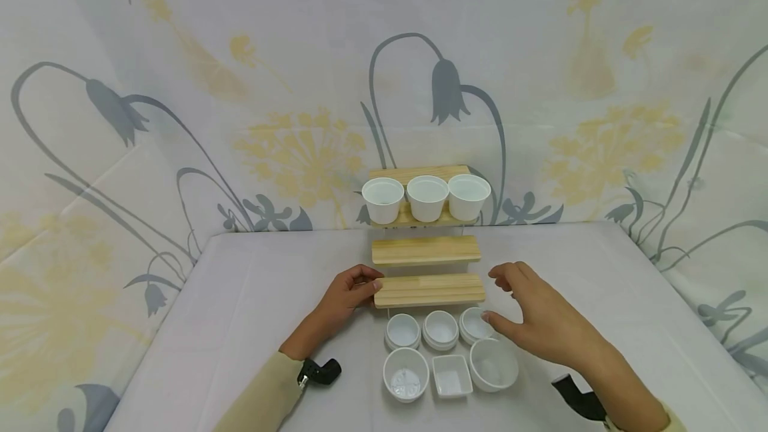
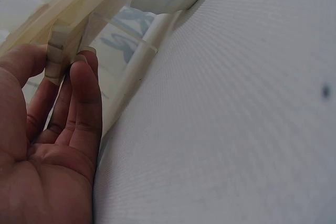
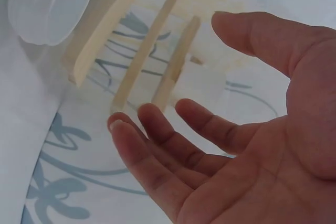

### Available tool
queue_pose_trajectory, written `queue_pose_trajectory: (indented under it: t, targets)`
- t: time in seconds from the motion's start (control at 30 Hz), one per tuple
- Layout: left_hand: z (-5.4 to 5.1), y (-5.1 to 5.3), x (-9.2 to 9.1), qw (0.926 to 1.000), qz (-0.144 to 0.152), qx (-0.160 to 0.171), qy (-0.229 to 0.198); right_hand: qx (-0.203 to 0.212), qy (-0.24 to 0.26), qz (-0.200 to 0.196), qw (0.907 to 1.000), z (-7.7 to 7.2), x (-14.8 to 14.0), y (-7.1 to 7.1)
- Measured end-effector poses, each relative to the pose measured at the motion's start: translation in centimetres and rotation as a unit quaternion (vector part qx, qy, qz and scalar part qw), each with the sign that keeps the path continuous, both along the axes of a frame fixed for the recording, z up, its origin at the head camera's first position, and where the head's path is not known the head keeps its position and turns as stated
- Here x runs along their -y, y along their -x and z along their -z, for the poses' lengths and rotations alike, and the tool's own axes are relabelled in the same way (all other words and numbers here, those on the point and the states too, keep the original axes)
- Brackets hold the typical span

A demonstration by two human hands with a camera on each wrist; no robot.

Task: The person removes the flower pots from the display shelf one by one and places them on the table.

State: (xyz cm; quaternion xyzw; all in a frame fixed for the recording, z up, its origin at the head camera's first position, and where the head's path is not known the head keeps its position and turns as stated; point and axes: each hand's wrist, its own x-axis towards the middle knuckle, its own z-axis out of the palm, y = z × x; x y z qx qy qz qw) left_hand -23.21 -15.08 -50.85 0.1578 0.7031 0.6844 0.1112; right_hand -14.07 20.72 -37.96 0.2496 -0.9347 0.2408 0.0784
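A stepped wooden rack rises in the middle of the head view. My left hand (image 1: 348, 295) pinches the left end of its lowest board (image 1: 429, 291), thumb on one side and fingertips on the other, as the left wrist view shows. To the right of that board hovers my right hand (image 1: 537, 319), fingers loosely bent and apart, holding nothing. Its thumb overlaps the edge of a small round white cup (image 1: 473, 323) in the head view; whether it touches cannot be told. Three white cups, the middle one (image 1: 427, 199) among them, stand on the top tier.
In front of the rack sit two more small round cups (image 1: 403, 331), a larger round cup (image 1: 406, 375), a square white dish (image 1: 453, 377) and another large cup (image 1: 494, 365). A middle board (image 1: 426, 251) lies above the lowest one. Flower-patterned cloth (image 1: 300, 85) hangs behind the white table (image 1: 240, 325).
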Motion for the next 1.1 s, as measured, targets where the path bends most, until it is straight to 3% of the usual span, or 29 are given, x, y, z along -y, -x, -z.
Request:
queue_pose_trajectory:
  t: [0.6, 1.1]
  targets:
    - [-0.1, -0.1, 0.0, 1.0000, 0.000, -0.007, 0.003, -0.012, 0.097, 0.029, 0.9948, -1.5, -0.7, 3.2]
    - [-0.3, -0.3, -0.1, 1.0000, 0.004, -0.003, -0.005, -0.008, 0.156, 0.076, 0.9848, -1.0, -0.5, 6.2]
